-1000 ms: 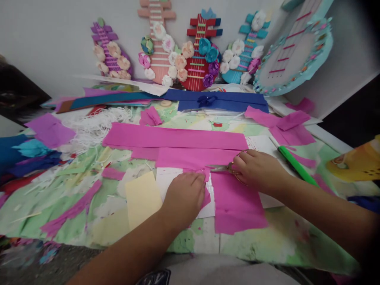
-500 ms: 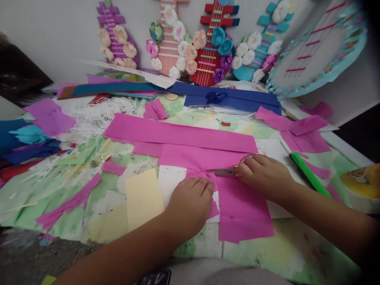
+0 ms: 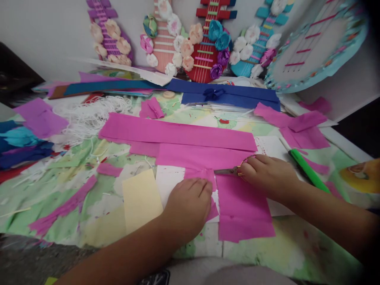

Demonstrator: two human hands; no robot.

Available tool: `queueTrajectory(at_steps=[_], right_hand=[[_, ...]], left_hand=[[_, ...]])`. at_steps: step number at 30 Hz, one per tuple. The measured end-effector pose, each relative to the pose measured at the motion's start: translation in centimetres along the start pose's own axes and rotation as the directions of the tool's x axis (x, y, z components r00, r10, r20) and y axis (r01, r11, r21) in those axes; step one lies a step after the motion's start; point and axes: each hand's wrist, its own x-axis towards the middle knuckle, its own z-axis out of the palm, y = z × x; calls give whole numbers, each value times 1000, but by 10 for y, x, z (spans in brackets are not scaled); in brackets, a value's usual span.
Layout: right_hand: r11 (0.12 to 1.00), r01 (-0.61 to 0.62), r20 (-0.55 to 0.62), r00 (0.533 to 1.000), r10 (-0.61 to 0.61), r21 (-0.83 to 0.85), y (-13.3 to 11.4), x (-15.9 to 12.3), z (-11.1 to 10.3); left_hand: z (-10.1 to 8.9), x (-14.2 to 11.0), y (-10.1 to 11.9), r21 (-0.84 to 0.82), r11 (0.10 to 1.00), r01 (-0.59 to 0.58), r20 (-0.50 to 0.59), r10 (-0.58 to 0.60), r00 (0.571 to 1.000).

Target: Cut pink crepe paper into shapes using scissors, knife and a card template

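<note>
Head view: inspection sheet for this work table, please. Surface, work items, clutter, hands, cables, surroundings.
Surface: stained green-and-cream table covering, lying uneven at left.
Work items: gold-handled metal scissors, blade tips by the right edge of a small pink piece; wide pink sheet below the blades.
Clutter: tangled white string, pink scraps, pale yellow paper, green marker-like stick.
Hands: left hand palm down on the small pink piece; right hand grips the scissors.
Cables: nothing seen.
Surroundings: flower-trimmed, guitar-shaped decorations stand against a pale wall.
</note>
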Motion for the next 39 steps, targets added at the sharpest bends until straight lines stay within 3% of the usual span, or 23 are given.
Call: queueTrajectory(at_steps=[7, 13, 21, 27, 39], right_hand=[[998, -52, -54, 997, 50, -42, 2, 11, -9], [998, -38, -21, 999, 37, -51, -3, 19, -6], [998, 11, -16, 1000, -12, -68, -7, 32, -7], [999, -15, -54, 998, 13, -49, -7, 26, -5], [998, -50, -5, 999, 50, -31, -4, 8, -12]], left_hand=[[-1, 1, 1, -4, 1000, 21, 20, -21, 1000], [-1, 1, 1, -2, 1000, 17, -20, -17, 1000], [-1, 1, 1, -18, 999, 29, 3, -29, 1000], [-2, 0, -1, -27, 999, 38, -23, -39, 999], [-4, 0, -1, -36, 997, 67, -103, -71, 992]])
